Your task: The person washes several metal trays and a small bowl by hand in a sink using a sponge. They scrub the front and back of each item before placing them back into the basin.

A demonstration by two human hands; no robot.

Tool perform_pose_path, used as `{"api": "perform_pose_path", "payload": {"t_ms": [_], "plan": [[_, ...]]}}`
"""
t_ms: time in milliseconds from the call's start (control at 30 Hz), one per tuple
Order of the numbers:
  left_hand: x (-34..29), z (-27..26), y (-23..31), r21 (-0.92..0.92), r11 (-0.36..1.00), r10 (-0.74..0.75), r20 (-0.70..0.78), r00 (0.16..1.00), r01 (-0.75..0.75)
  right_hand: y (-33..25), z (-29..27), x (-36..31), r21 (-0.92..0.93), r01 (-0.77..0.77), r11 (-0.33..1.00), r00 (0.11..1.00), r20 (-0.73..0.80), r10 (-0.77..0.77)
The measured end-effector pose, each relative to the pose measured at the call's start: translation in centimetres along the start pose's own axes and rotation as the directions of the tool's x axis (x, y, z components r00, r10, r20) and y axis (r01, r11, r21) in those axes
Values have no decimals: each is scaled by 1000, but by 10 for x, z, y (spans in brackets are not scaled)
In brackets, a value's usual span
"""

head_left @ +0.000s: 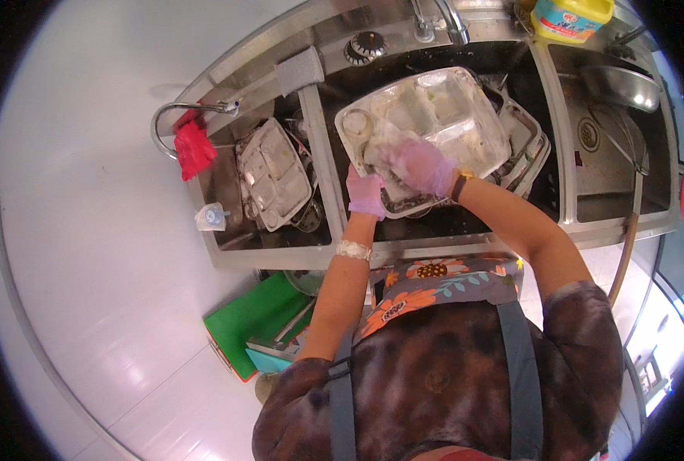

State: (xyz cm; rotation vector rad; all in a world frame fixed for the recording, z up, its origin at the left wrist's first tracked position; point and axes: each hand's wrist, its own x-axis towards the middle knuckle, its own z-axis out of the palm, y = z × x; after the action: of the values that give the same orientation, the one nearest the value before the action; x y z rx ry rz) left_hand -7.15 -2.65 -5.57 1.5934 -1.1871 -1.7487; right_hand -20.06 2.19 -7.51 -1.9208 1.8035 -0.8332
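Observation:
A metal compartment tray (438, 115), wet and streaked with white suds, is tilted over the middle sink basin. My left hand (366, 192), in a thin pink glove, grips the tray's near left edge. On the tray's face, near its lower left compartments, my right hand (428, 167) presses down with curled fingers, also gloved in pink. Suds and motion blur surround those fingertips, so whatever they hold cannot be made out. More metal trays (528, 138) lean in the basin to the right, partly hidden behind the tray.
Another compartment tray (274, 178) lies on dishes in the left basin. A grey sponge (300, 71) rests on the divider's far end. The right basin holds a metal bowl (622, 87) and a long-handled strainer (626, 142). A yellow jug (571, 18) and a faucet (453, 23) stand behind.

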Motion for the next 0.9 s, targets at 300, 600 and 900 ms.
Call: {"api": "perform_pose_path", "payload": {"t_ms": [300,600,900], "plan": [[17,-23,-24,-411,884,-136,229,964,222,-23,13,10,-21,-127,992,989,-78,125],[25,-18,-6,-296,845,-291,447,846,446,-53,39,-53,57,83,995,984,-161,-73],[34,-16,-16,-336,678,-146,810,567,654,-51,33,-47,199,-227,953,966,-82,247]]}}
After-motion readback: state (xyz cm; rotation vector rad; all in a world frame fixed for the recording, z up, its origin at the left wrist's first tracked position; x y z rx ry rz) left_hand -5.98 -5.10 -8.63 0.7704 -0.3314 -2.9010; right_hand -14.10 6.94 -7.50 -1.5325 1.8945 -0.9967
